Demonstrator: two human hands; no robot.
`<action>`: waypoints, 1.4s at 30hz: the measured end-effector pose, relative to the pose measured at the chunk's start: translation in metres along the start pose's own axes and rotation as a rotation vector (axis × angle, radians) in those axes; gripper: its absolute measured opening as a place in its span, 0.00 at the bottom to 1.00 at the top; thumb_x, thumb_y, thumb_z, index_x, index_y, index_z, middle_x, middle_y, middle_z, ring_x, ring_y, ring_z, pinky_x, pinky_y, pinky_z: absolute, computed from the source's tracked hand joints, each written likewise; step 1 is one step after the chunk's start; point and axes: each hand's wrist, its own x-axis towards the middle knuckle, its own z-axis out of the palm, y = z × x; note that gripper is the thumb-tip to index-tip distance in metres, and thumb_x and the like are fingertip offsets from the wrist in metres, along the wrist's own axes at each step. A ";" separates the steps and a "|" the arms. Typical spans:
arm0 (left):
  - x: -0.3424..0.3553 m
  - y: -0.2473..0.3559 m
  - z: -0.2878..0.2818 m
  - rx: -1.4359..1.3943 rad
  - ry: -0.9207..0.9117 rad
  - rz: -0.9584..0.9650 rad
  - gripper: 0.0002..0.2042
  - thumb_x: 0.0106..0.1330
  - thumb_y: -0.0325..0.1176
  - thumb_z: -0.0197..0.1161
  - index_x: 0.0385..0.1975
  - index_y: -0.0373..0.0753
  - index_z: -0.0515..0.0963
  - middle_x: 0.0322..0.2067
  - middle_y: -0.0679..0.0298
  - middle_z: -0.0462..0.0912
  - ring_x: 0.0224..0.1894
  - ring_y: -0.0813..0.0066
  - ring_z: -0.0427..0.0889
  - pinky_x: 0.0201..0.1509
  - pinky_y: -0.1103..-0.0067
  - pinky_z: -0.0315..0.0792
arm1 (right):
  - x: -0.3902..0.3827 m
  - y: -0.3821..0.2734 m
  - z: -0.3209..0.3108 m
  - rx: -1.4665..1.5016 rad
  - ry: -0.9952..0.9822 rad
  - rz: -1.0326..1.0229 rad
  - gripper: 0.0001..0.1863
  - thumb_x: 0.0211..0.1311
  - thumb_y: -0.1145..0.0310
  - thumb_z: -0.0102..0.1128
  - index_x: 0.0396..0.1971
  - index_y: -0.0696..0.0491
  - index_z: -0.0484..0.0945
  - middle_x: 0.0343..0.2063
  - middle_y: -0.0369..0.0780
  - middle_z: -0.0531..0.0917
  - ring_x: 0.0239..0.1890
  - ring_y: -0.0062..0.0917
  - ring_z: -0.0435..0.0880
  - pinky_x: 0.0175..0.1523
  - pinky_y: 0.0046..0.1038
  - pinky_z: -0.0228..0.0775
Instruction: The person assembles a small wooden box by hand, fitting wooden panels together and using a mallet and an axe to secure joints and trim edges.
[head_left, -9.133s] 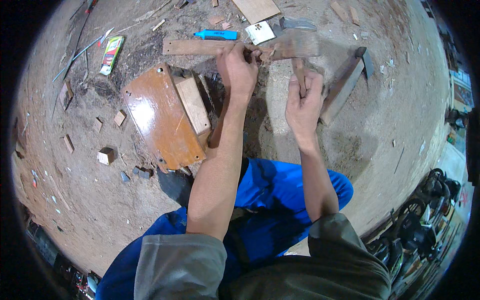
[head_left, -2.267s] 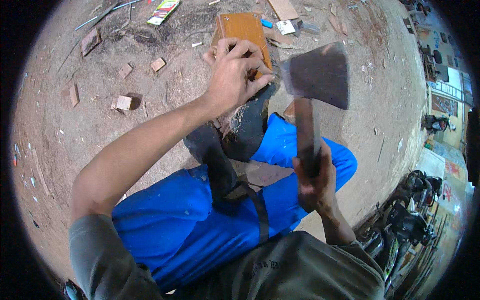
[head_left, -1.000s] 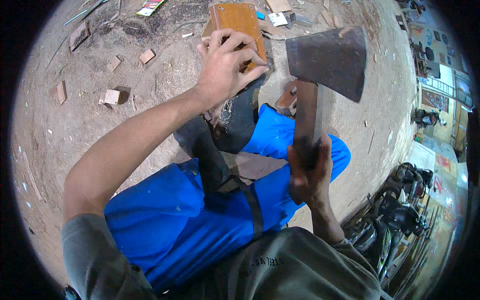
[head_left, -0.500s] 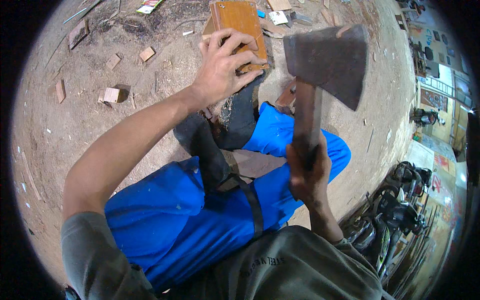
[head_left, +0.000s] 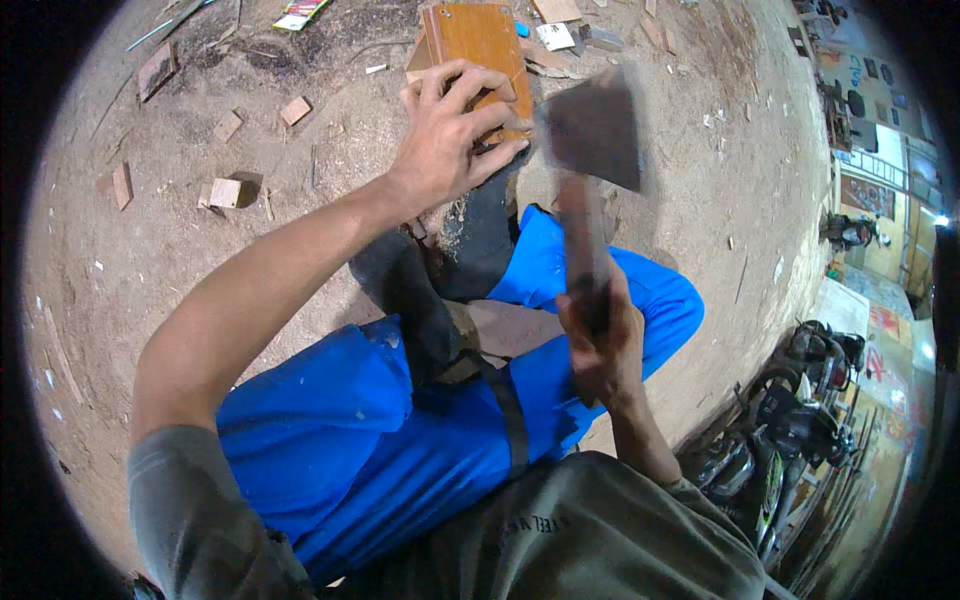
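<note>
My left hand [head_left: 455,130] is closed over the near end of an orange-brown varnished wooden piece [head_left: 480,40], its fingers curled across the top face. The piece stands beyond my feet, and a paler side shows at its left. In my right hand [head_left: 605,335] is the wooden handle of a hatchet [head_left: 595,130], with my fingers wrapped round its lower part. The hatchet's broad dark head is blurred by motion. It hangs just right of the wooden piece, with a small gap in the picture between them.
Several wood offcuts [head_left: 225,193] lie on the dusty ground at the left, with more scraps [head_left: 555,37] near the far end of the wooden piece. My legs in blue trousers [head_left: 310,420] are folded below my arms. Motorcycles [head_left: 780,430] stand at the right.
My right hand has swung the hatchet leftward and down, away from the camera, bringing its head nearer the wooden piece. My left hand keeps its hold with almost no movement.
</note>
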 end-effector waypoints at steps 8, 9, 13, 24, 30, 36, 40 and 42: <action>0.000 0.000 0.005 -0.030 0.030 0.024 0.10 0.55 0.39 0.77 0.35 0.51 0.86 0.52 0.73 0.77 0.63 0.60 0.66 0.63 0.60 0.59 | -0.006 -0.007 -0.007 0.121 0.087 0.112 0.31 0.65 0.75 0.66 0.65 0.60 0.65 0.44 0.50 0.85 0.45 0.29 0.87 0.50 0.30 0.77; 0.000 -0.001 0.005 -0.018 0.019 0.013 0.10 0.54 0.39 0.77 0.35 0.51 0.86 0.52 0.74 0.77 0.63 0.60 0.66 0.63 0.60 0.58 | -0.005 -0.008 -0.006 0.110 0.070 0.143 0.30 0.65 0.75 0.66 0.65 0.60 0.65 0.44 0.49 0.85 0.44 0.28 0.87 0.49 0.30 0.77; 0.001 -0.001 0.002 0.023 -0.009 -0.008 0.11 0.54 0.39 0.77 0.36 0.53 0.86 0.52 0.74 0.77 0.64 0.60 0.66 0.64 0.59 0.58 | 0.000 -0.012 -0.007 0.077 -0.096 0.196 0.31 0.65 0.76 0.65 0.65 0.61 0.63 0.43 0.48 0.85 0.43 0.28 0.87 0.46 0.30 0.78; 0.000 -0.003 0.002 -0.027 -0.009 -0.007 0.10 0.55 0.38 0.76 0.36 0.52 0.86 0.53 0.75 0.76 0.64 0.61 0.65 0.63 0.59 0.57 | -0.005 -0.009 -0.001 0.151 -0.017 0.210 0.34 0.64 0.78 0.64 0.69 0.55 0.63 0.51 0.50 0.83 0.52 0.34 0.85 0.53 0.32 0.76; 0.002 -0.004 0.001 -0.082 0.018 0.022 0.07 0.56 0.37 0.75 0.35 0.51 0.87 0.51 0.72 0.78 0.61 0.60 0.69 0.63 0.62 0.61 | -0.011 -0.007 0.000 0.129 -0.040 0.194 0.35 0.63 0.79 0.63 0.70 0.55 0.63 0.55 0.51 0.81 0.56 0.37 0.84 0.57 0.33 0.75; 0.006 -0.006 0.004 -0.034 -0.022 0.003 0.07 0.61 0.45 0.71 0.34 0.53 0.89 0.49 0.74 0.76 0.62 0.64 0.64 0.58 0.60 0.54 | -0.007 -0.007 -0.001 0.124 0.021 0.191 0.35 0.63 0.78 0.65 0.70 0.55 0.63 0.54 0.51 0.82 0.56 0.36 0.84 0.57 0.33 0.75; 0.009 -0.004 0.003 -0.045 0.001 0.032 0.07 0.60 0.44 0.72 0.34 0.52 0.89 0.47 0.73 0.76 0.61 0.64 0.65 0.57 0.60 0.55 | -0.007 -0.009 -0.005 0.115 -0.038 0.241 0.35 0.63 0.77 0.66 0.70 0.55 0.63 0.52 0.51 0.82 0.54 0.36 0.85 0.56 0.32 0.75; 0.008 0.000 0.004 -0.033 0.067 0.038 0.07 0.56 0.38 0.75 0.33 0.48 0.88 0.45 0.73 0.78 0.55 0.62 0.70 0.59 0.65 0.63 | -0.008 -0.009 -0.007 0.133 -0.032 0.291 0.35 0.63 0.77 0.65 0.70 0.55 0.64 0.53 0.52 0.82 0.55 0.37 0.85 0.57 0.33 0.75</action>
